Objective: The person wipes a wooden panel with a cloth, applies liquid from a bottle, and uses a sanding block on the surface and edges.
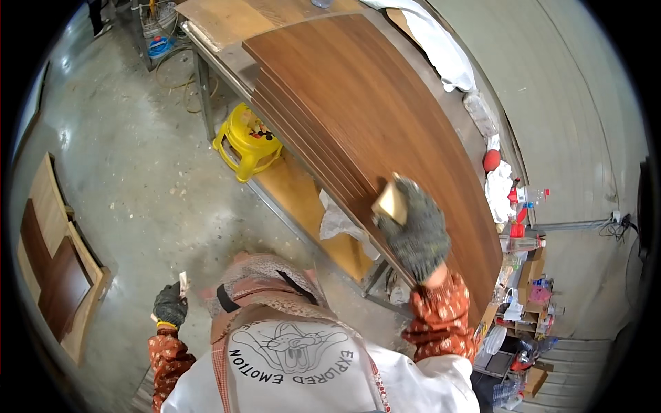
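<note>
A stack of brown wood-grain panels (358, 82) lies on the workbench (220, 26), its stepped long edges facing me. Over the top panel, close to its near edge, is my right hand (418, 237) in a dark grey knit glove. Its fingers are closed round a pale yellowish block (392, 205), which seems to touch the wood. Low at my left side, away from the bench, my left hand (171, 306) wears a similar glove. It is closed on a thin whitish piece (183, 283) that sticks out above and below the fingers; its kind is unclear.
A yellow plastic stool (249, 141) stands beside the bench's lower shelf (303, 199), where crumpled white plastic (339, 220) hangs. White cloth (434, 41), bottles (523, 244) and boxes line the far right side. Leaning boards (62, 275) stand at left; a bucket (158, 20) and hose are at back left.
</note>
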`<act>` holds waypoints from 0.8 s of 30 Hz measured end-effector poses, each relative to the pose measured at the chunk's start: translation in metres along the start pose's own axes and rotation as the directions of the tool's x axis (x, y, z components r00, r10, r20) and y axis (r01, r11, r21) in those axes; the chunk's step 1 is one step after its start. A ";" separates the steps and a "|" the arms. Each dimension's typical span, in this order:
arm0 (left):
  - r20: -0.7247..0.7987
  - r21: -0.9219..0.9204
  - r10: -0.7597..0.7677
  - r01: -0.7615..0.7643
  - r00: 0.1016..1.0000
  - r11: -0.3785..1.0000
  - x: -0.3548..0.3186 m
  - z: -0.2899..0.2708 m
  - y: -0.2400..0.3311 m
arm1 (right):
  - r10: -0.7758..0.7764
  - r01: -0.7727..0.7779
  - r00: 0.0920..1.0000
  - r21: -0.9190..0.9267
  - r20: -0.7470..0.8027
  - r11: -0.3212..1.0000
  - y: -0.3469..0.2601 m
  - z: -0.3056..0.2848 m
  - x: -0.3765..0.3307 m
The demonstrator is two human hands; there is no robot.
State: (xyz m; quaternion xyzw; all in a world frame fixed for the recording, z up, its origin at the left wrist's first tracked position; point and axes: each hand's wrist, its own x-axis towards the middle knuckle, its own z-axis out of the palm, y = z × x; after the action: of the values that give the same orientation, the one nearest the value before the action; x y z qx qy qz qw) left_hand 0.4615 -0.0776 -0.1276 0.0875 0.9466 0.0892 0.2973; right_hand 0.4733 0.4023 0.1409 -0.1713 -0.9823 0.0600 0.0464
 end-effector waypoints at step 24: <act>-0.297 -0.742 0.336 -0.437 0.894 0.508 0.136 0.041 -0.307 | -0.127 0.274 0.825 0.191 -0.551 0.943 -0.229 0.062 0.068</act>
State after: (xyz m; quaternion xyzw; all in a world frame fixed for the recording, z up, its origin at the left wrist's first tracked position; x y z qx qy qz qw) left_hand 0.3402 -0.3403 -0.3029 0.1503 0.7782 0.5678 0.2222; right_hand 0.3265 0.2053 0.1154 -0.0684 -0.9266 0.1343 0.3446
